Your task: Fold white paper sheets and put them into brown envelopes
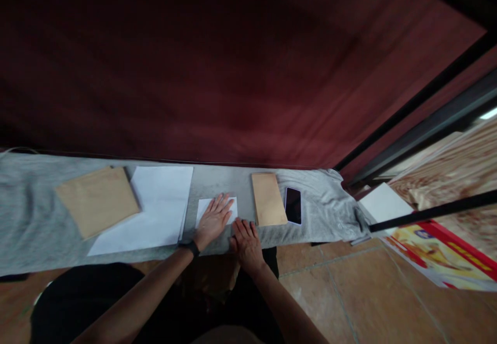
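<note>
A small folded white paper [204,207] lies on the grey cloth [34,220] in front of me. My left hand [213,221] lies flat on it with fingers stretched out and spread; a dark band sits on that wrist. My right hand [245,240] rests just right of it at the paper's lower right corner, fingers extended and pressed down on the cloth's edge. Neither hand holds anything.
Left of the paper lie a stack of white sheets [155,209] and a large brown envelope [97,199]. To the right are a narrow brown envelope [267,198] and a dark phone [293,205]. A red curtain hangs behind. A colourful poster [438,253] lies on the tiled floor at right.
</note>
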Demonstrator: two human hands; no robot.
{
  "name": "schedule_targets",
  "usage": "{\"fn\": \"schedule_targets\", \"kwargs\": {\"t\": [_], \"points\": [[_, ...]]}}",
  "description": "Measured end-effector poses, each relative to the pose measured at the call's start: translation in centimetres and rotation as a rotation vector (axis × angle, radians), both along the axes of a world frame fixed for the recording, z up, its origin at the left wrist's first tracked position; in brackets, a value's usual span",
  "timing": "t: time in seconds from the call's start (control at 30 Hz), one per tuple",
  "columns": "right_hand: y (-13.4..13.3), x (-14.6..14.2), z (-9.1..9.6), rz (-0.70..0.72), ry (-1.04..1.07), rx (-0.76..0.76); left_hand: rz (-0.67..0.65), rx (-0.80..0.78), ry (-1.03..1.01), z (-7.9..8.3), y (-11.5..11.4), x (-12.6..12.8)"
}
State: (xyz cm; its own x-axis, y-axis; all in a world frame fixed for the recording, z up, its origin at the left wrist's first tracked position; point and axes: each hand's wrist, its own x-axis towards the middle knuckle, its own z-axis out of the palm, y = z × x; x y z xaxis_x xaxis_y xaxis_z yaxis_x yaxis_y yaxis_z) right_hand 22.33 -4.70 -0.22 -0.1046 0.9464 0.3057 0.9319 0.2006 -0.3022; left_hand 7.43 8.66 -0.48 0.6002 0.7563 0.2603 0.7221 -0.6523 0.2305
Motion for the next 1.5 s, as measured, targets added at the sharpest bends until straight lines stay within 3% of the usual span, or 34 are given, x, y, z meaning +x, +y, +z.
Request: {"fn": "schedule_targets", "kwargs": {"t": [0.1,0.4,0.73,0.97,1.2,1.5], "points": [[0.0,-0.1,0.1,-0.004,-0.008,-0.011,-0.119,-0.006,0.029,-0.2,-1.7,-1.2],[0.7,-0.1,0.6,-0.034,0.001,-0.051,-0.262,0.047,0.048,-0.2,-4.5,-4.1],[5.0,-1.0,0.9,-0.041,-0.033,-0.155,-0.261,0.064,0.071,-0.1,-5.2,-4.6],[7.5,-0.2,0.2,-0.058,-0.072,-0.13,-0.253,0.098,0.067,-0.5,-5.6,-5.4],[8.8,0.4,-0.2,-0.067,-0.055,-0.091,-0.164,0.082,0.032,-0.8,-6.8,-7.5],[10.6,0.7,1.3,-0.056,-0.07,-0.165,-0.08,0.068,0.024,-0.8,-8.1,-9.0]]}}
